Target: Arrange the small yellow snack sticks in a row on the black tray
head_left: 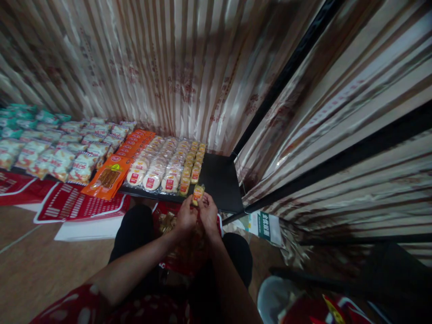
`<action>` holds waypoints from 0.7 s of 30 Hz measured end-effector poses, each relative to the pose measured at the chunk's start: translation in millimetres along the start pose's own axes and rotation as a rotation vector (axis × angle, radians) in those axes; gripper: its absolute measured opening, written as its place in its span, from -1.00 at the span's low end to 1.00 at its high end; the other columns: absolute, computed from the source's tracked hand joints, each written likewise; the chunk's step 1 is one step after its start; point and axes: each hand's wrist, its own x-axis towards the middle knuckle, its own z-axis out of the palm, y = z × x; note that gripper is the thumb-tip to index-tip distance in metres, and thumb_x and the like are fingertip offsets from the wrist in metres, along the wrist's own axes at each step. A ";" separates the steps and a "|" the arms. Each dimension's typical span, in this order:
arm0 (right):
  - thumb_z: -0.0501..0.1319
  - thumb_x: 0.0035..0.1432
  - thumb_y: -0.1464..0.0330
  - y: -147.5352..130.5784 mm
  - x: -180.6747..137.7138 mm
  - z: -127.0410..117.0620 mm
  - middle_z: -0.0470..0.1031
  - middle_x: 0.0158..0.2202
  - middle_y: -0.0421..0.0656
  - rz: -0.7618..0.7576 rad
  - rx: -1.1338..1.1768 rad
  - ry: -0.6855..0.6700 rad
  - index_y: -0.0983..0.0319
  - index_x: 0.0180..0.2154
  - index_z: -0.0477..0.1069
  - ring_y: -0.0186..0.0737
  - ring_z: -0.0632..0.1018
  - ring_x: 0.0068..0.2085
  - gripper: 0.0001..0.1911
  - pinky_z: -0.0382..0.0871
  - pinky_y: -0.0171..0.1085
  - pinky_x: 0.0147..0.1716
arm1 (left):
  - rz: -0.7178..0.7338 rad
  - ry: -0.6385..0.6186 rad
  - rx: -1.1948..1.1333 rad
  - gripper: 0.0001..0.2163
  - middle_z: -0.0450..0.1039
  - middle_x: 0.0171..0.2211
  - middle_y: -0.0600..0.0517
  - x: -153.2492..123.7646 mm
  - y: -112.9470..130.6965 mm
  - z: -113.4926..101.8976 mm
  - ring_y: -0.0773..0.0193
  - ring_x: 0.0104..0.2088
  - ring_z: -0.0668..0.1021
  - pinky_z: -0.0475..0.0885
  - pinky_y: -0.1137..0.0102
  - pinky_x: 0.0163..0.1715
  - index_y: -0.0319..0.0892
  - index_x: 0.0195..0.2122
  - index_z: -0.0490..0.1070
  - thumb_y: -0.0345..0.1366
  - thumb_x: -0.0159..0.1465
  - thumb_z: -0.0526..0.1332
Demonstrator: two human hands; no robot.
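Evidently most of the laying-out is done, to judge by how full the low black worktop [221,180] looks. From the far left it carries green foil packets [20,118], then white-and-orange printed bags [60,158], a file of flat orange sachets [131,146], several files of round pale cakes in clear wrappers with red labels [158,167], and last a narrow file of little yellow packets [193,163]. Only at the right-hand end does the black surface itself show, so I'd say little room is left to fill.

The person crouches at the front edge. The left hand [185,217] and the right hand [209,215] meet on one small yellow-orange plastic snack packet [198,192]. The fingers of both are pinched shut on its lower part, holding it upright at the near end of the yellow file, right at the front lip of the worktop. Whether it touches the surface I cannot tell.

Between the knees sits a red plastic basket [168,208]. Inside it, under the wrists, is a heap of golden wrapped packets [166,222], dim and partly hidden, so how many remain is unclear. On the wooden floor to the left lie flat red perforated panels [79,204]. A white tub rim [272,294] shows at the lower right, its contents out of sight.
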 end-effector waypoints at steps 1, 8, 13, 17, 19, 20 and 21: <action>0.17 0.02 0.24 0.2 1.4 0.0 0.56 -0.17 -0.05 0.002 -0.003 0.000 0.26 -0.09 0.38 -0.18 0.57 -0.19 -0.61 0.47 -0.19 -0.12 | 0.005 0.000 0.004 -0.47 0.29 0.19 -0.14 -0.1 0.5 0.3 0.19 0.19 0.35 0.18 0.32 0.24 -0.29 0.18 0.23 -0.52 0.14 0.04; 0.17 0.02 0.26 0.7 8.9 -3.4 0.57 -0.19 -0.09 -0.009 -0.047 -0.007 0.24 -0.12 0.39 -0.21 0.57 -0.21 -0.64 0.46 -0.21 -0.10 | 0.034 0.028 0.088 -0.50 0.23 0.22 -0.15 -1.9 8.4 4.3 0.13 0.24 0.25 0.10 0.27 0.29 -0.30 0.13 0.31 -0.52 0.12 0.07; 0.17 0.00 0.29 2.4 18.1 0.6 0.57 -0.20 -0.09 -0.008 -0.075 -0.012 0.25 -0.11 0.40 -0.21 0.58 -0.21 -0.63 0.46 -0.21 -0.12 | 0.069 0.000 0.108 -0.50 0.24 0.22 -0.15 -3.1 16.4 -0.8 0.16 0.24 0.25 0.11 0.30 0.28 -0.30 0.12 0.34 -0.55 0.10 0.08; 0.18 -0.02 0.31 2.4 24.7 4.7 0.58 -0.24 -0.12 -0.014 -0.081 -0.001 0.24 -0.12 0.42 -0.21 0.58 -0.22 -0.64 0.45 -0.22 -0.12 | 0.091 -0.020 0.152 -0.51 0.25 0.22 -0.10 -1.1 20.8 -5.1 0.17 0.25 0.26 0.10 0.27 0.29 -0.24 0.10 0.36 -0.55 0.11 0.08; 0.18 -0.02 0.32 2.0 27.4 6.2 0.58 -0.25 -0.12 -0.009 -0.076 0.001 0.24 -0.13 0.43 -0.21 0.58 -0.23 -0.64 0.46 -0.23 -0.14 | 0.101 -0.011 0.160 -0.52 0.26 0.22 -0.08 0.1 21.9 -5.2 0.17 0.25 0.26 0.11 0.27 0.29 -0.24 0.10 0.36 -0.54 0.13 0.07; 0.17 -0.02 0.32 1.9 28.6 6.9 0.57 -0.24 -0.12 -0.008 -0.075 0.002 0.24 -0.13 0.43 -0.22 0.57 -0.23 -0.64 0.46 -0.23 -0.14 | 0.105 -0.008 0.160 -0.53 0.25 0.22 -0.09 0.9 22.1 -4.9 0.16 0.25 0.26 0.12 0.27 0.29 -0.24 0.10 0.36 -0.53 0.14 0.07; 0.17 -0.01 0.33 1.8 29.9 7.6 0.57 -0.23 -0.12 -0.011 -0.078 0.002 0.24 -0.12 0.43 -0.22 0.57 -0.22 -0.64 0.46 -0.24 -0.14 | 0.106 -0.005 0.157 -0.54 0.25 0.23 -0.10 1.8 22.1 -4.4 0.15 0.26 0.25 0.12 0.26 0.29 -0.26 0.11 0.36 -0.52 0.15 0.07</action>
